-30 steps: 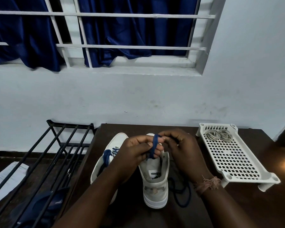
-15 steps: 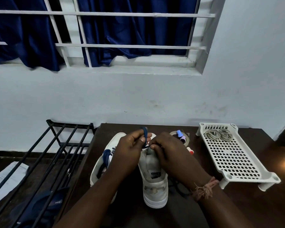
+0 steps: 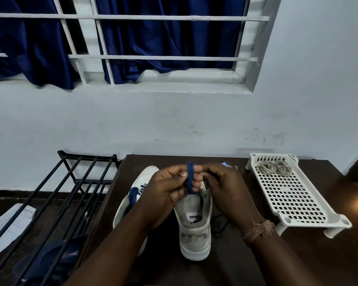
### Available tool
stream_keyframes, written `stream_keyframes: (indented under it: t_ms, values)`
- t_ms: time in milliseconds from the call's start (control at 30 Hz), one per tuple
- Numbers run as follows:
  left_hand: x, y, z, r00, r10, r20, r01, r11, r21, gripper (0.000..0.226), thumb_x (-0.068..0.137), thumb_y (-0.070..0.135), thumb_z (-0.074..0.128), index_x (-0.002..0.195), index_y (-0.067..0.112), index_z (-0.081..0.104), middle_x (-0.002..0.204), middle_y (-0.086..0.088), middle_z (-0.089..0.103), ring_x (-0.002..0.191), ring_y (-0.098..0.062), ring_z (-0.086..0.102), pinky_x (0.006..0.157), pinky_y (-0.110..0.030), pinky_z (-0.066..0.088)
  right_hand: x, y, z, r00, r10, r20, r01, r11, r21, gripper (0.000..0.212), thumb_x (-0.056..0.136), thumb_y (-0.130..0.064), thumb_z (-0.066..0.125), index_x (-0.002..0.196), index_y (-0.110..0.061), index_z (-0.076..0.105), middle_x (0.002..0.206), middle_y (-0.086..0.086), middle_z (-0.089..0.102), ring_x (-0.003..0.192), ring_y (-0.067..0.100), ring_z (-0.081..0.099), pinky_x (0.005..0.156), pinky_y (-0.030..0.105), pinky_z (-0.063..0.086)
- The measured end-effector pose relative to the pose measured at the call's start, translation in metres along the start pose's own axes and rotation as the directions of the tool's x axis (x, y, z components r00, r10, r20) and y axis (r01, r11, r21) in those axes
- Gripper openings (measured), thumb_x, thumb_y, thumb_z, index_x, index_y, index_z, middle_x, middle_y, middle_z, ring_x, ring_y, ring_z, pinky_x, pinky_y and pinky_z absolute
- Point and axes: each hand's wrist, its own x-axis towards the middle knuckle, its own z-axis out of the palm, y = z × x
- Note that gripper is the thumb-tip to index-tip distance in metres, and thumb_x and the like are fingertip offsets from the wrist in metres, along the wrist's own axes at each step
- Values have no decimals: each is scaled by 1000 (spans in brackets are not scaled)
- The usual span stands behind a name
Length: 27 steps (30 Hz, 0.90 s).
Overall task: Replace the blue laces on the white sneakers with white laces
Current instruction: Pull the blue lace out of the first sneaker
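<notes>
Still unlacing — the far-left sneaker on the table keeps its blue lace. My left hand pinches the blue lace in a raised loop above the near sneaker, heel toward me. My right hand curls its fingers beside that loop; I cannot tell whether it grips. Next I judge I must draw the lace free of its eyelets. The white laces wait coiled in the white tray. Half a second ago my hands sat lower on the tongue; now the loop is higher.

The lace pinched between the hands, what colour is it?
Dark blue lace, clearest in the head view.
</notes>
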Motion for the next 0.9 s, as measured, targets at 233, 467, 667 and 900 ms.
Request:
stream_keyframes:
  t_ms: [233, 467, 667, 900]
  values:
    - [9, 2, -8, 955, 135, -265, -116, 990, 84, 37, 102, -9, 40, 131, 5, 58, 125, -12, 71, 121, -23, 66, 100, -31, 55, -11, 3, 24, 973, -103, 209, 135, 980, -147, 13, 95, -20, 58, 95, -20, 71, 88, -8, 67, 82, 10, 61, 75, 35, 51]
    - [4, -6, -6, 977, 178, -120, -44, 715, 698, 42, 100, -5, 49, 102, 30, 73, 92, 20, 76, 93, 4, 68, 85, -13, 47, 4, -12, 1, 961, -270, 59, 276, 932, -235, 16, 92, -10, 58, 96, -19, 71, 88, -7, 65, 85, 9, 58, 78, 32, 46]
    - [-1, -8, -3, 999, -23, 28, 9, 910, 415, 33, 98, 11, 45, 116, -4, 69, 98, -23, 72, 90, -25, 67, 86, -33, 54, 4, -8, -12, 987, -103, -120, 98, 994, -51, 18, 91, -6, 64, 97, -17, 76, 93, -9, 71, 90, 5, 66, 82, 26, 51]
    - [2, 1, 0, 997, 50, -57, -49, 999, 18, 31, 100, 10, 52, 125, -2, 65, 112, -21, 72, 97, -23, 70, 88, -29, 57, -2, 10, 8, 995, -36, 90, 45, 994, -101, 17, 92, -13, 55, 91, -16, 72, 84, -3, 68, 80, 12, 60, 76, 38, 50]
